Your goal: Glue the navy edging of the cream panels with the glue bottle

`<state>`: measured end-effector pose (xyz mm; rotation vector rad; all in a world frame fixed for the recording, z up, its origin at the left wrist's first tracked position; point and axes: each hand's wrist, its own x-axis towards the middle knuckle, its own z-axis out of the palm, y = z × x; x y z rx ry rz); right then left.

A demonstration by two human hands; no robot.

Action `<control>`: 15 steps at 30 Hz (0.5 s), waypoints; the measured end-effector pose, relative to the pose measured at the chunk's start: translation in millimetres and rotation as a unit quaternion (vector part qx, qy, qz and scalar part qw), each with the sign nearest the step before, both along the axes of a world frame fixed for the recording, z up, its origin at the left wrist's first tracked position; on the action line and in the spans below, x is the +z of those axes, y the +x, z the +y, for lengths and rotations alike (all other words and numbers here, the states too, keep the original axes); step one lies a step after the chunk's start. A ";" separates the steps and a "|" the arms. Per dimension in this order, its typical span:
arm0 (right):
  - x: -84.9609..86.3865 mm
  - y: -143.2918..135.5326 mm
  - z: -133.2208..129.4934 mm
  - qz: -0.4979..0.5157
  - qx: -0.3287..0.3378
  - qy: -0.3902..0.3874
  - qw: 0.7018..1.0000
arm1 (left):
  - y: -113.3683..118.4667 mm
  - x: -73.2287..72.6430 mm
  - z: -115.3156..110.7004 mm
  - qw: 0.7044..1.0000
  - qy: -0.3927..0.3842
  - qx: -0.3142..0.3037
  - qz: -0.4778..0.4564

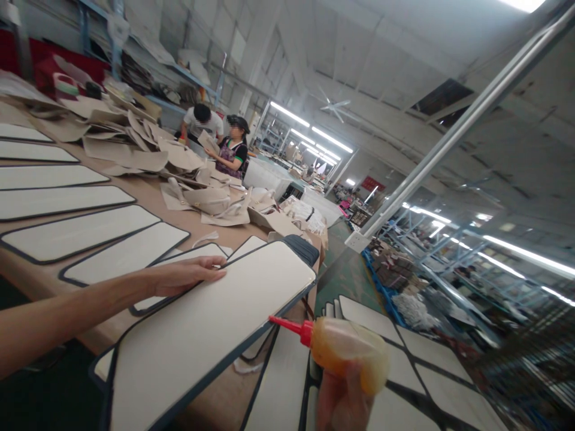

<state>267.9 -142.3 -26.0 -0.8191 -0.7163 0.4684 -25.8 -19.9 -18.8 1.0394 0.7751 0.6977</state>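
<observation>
Left hand (193, 274) closed on flat cream panel (211, 323), dark rim; right hand (344, 392) wrapped round amber-filled bottle (350, 344), red nozzle (290, 325) at panel's right edge.

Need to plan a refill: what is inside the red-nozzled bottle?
Amber contents show through the translucent bottle; the right hand covers part of its lower side, hiding what is there.

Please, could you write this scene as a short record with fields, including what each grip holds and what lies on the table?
Left grip: holds a pale, dark-edged panel by its edge
Right grip: holds a squeeze bottle with amber contents
Red nozzle: tip at the panel's dark edge; contact unclear
Table: several similar panels; heap of beige pieces
Background: two people beyond the heap
</observation>
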 end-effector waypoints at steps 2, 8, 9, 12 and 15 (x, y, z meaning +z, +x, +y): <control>1.9 -1.9 -0.9 0.037 -0.003 -0.001 0.999 | 1.6 1.4 0.7 1.000 0.001 0.000 -0.001; 10.0 -9.2 -5.3 0.084 -0.014 -0.015 0.996 | 7.3 4.5 2.3 1.000 -0.006 0.003 -0.004; 10.4 -9.4 -5.8 0.088 -0.014 -0.018 0.996 | 8.6 5.5 2.6 1.000 -0.008 0.004 -0.004; 7.4 -6.7 -6.5 0.102 -0.022 -0.026 0.994 | 11.9 9.3 3.0 1.000 -0.011 0.006 0.001; 0.5 -1.0 -7.0 0.055 -0.020 -0.021 0.998 | 13.1 12.4 3.4 1.000 -0.010 0.010 0.019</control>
